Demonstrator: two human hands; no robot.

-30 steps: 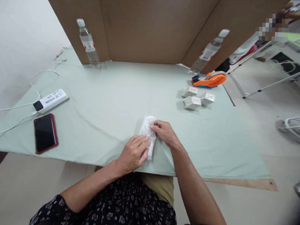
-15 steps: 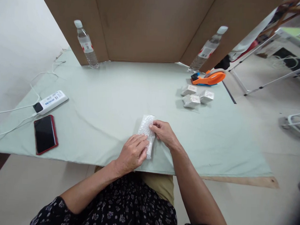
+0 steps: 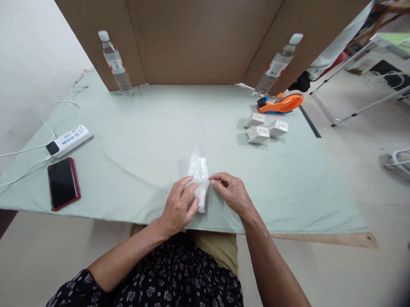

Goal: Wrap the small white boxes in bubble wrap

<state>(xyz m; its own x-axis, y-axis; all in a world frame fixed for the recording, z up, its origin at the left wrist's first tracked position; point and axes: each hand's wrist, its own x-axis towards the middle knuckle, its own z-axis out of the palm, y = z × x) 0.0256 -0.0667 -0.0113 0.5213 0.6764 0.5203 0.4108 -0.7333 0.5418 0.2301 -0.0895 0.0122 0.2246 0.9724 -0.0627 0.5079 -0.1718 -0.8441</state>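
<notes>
A strip of bubble wrap (image 3: pixel 199 166) lies near the table's front edge, its far end flat and its near part folded into a roll. Whether anything is inside the roll I cannot make out. My left hand (image 3: pixel 178 205) rests over the near part, fingers somewhat spread across it and the thumb at its near end, holding it against the table. At the right edge of the wrap, my right hand (image 3: pixel 233 191) has thumb and forefinger pinched together on its rim.
Three small wrapped boxes (image 3: pixel 258 134) sit at the right, with an orange tape dispenser (image 3: pixel 284 103) behind them. Water bottles (image 3: pixel 117 66) stand left and right before a cardboard screen (image 3: pixel 199 40). A phone (image 3: pixel 63 183) and a white power strip (image 3: pixel 71 141) with cables lie at left.
My right hand has moved from on top of the bubble wrap to its right edge. The fingers of my left hand have spread a little and shifted left.
</notes>
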